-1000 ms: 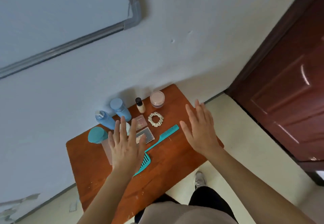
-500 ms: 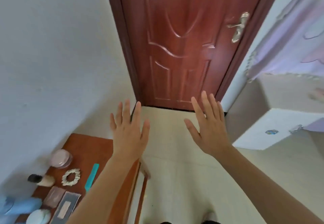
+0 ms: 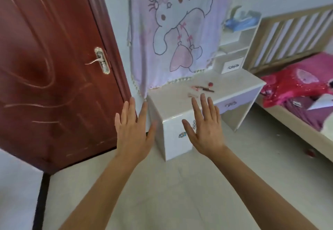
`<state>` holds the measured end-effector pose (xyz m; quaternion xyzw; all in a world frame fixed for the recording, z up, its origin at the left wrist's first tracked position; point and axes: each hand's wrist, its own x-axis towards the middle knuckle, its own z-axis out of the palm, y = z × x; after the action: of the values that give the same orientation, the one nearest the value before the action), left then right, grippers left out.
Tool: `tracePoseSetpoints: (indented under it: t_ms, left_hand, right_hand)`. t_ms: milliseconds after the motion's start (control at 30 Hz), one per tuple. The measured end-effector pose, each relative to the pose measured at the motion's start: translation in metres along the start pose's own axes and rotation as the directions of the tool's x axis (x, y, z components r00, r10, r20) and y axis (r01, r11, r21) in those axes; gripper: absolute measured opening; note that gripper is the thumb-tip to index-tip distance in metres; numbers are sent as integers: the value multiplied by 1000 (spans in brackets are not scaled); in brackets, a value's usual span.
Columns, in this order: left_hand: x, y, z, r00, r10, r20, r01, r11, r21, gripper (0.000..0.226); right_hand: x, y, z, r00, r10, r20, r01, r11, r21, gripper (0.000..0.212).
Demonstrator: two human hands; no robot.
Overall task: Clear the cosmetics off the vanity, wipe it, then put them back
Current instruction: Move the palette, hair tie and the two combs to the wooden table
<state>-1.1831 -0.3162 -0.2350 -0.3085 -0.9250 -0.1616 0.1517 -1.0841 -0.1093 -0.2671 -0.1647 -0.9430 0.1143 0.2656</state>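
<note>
At the lower centre of the frame, two bare forearms reached forward over a pale floor. The left hand was held flat with its back to the camera, fingers straight and spread, gripping nothing. The right hand was in the same state, fingers straight and apart, nothing held.

Beyond them, at centre frame, stood a white desk with drawers. The right hand overlapped its near corner in the view; contact could not be confirmed.

The cosmetics lay on the right part of the desk top: a pale pink item just past the right fingertips, a slim pink-and-dark stick farther on, and a small red round piece beside it. Their exact kinds were too blurred to tell.

At upper left stood a dark red door with a metal lever handle. Behind the desk hung a lilac cloth printed with a cartoon figure. At the right edge stood a bed with pink and red bedding.
</note>
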Motion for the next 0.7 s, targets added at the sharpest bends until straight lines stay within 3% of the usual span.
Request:
tracePoseSetpoints:
  t_ms: [267,400,700]
  left_hand:
    - [111,52,92,979,184,92,-182,983,-28,67]
    - [192,58,148,969,217,115,-212,975,-60,68]
    - [369,68,247,896,264,357,-239,964,-113,74]
  right_hand:
    - [67,115,22,987,161,20,-160,986,-54,72]
    - [120,161,50,982,182,58,-174,978,-114,71]
    - [263,262,98,912,347,220,-291,924,-250,72]
